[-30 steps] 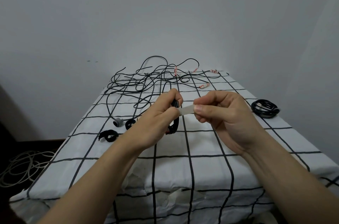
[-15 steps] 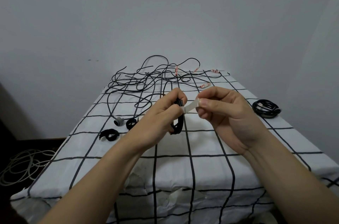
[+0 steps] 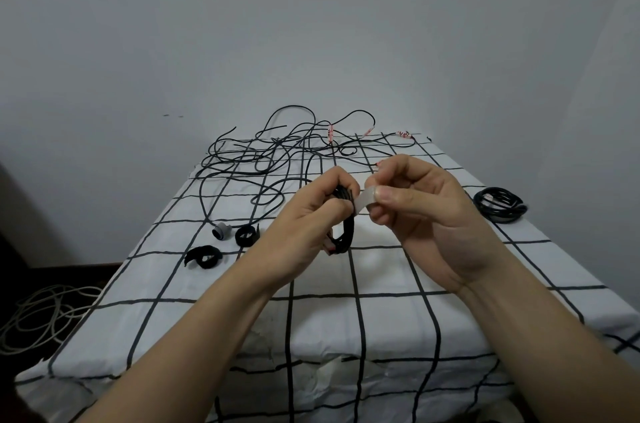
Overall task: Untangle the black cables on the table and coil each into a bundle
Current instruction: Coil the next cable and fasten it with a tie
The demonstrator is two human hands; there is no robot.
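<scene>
Black cable, coiled into a small bundle (image 3: 343, 228), is gripped above the table (image 3: 381, 287) by the left hand (image 3: 304, 226). A pale strip (image 3: 365, 202) reaching from its top is pinched by the right hand (image 3: 427, 214). Loose cables (image 3: 270, 159) are seen tangled at 12 o'clock; a finished coil (image 3: 500, 209) is laid at 3 o'clock.

Nothing legible anywhere (the red-and-white tags (image 3: 330, 134) on the black cables (image 3: 277, 146) are too small).

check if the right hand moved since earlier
Yes, the right hand has risen slightly in view toward the tangled cables, now nearly hiding a pink tag.
</scene>
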